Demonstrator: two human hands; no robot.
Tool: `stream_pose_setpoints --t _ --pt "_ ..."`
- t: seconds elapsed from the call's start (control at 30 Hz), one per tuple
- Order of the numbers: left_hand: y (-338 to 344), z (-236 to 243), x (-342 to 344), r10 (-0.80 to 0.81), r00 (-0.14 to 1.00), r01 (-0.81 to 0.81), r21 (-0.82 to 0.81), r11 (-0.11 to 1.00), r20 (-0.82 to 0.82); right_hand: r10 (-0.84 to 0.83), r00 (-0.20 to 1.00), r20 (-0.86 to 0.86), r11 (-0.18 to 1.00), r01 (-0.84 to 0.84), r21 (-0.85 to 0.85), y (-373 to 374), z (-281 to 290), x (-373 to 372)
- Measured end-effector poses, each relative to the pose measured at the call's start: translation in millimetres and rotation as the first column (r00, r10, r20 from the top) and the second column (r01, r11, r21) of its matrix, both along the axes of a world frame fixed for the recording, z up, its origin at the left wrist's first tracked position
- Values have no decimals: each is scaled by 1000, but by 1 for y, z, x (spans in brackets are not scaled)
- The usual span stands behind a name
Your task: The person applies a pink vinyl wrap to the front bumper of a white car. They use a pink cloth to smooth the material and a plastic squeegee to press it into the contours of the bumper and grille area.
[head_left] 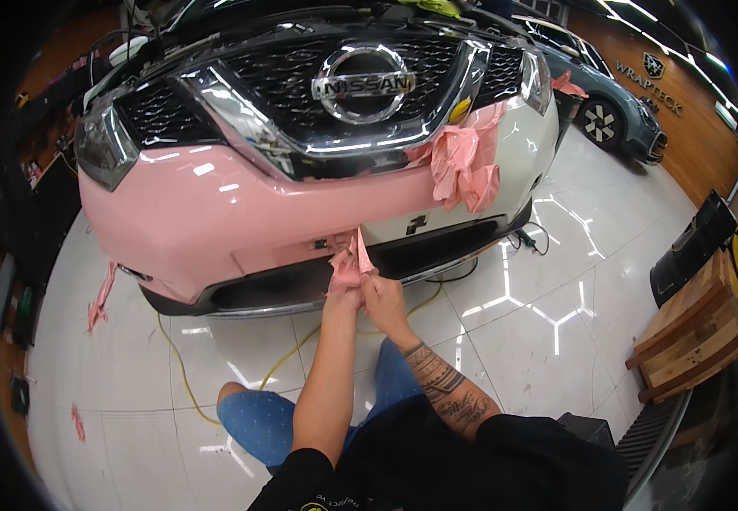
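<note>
Low at the middle of a car's front bumper (pixel 190 200), both of my hands are closed on a loose, crumpled piece of pink film (pixel 352 264). My left hand (pixel 348 295) has its fingers wrapped round the bunched part. Beside it, my right hand (pixel 382 298) grips a pointed strip that rises toward the bumper. Smooth pink covers the bumper's left side, while its right end (pixel 518 153) shows white. A larger crumpled flap of pink film (pixel 464 170) hangs from the bumper's upper right. Small dark openings lie just above my hands.
Pink film scraps (pixel 101 298) lie on the glossy tiled floor (pixel 539 375) at left. A yellow cord (pixel 288 362) runs under my knees. At right stands a wooden step stool (pixel 692 341); a dark blue-grey car (pixel 603 94) is parked behind. The chrome-trimmed grille (pixel 301 153) is above the bumper.
</note>
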State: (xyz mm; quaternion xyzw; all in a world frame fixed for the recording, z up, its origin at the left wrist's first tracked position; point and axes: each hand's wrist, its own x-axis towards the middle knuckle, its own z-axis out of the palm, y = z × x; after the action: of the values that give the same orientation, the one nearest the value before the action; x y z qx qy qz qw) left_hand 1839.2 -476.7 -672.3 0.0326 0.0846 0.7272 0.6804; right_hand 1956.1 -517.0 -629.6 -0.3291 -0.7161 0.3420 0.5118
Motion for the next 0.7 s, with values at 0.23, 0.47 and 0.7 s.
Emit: stream_pose_setpoints --t 0.23,0.47,0.7 --pt "-52 30 19 106 984 -91 107 990 -143 17 997 78 995 -24 96 -18 1 6" --pt "-109 27 -2 161 987 -160 71 985 -12 158 963 219 947 -210 242 -64 13 -2" --pt "-154 0 -30 184 943 -180 40 983 -278 293 931 219 930 -331 162 -103 7 -24"
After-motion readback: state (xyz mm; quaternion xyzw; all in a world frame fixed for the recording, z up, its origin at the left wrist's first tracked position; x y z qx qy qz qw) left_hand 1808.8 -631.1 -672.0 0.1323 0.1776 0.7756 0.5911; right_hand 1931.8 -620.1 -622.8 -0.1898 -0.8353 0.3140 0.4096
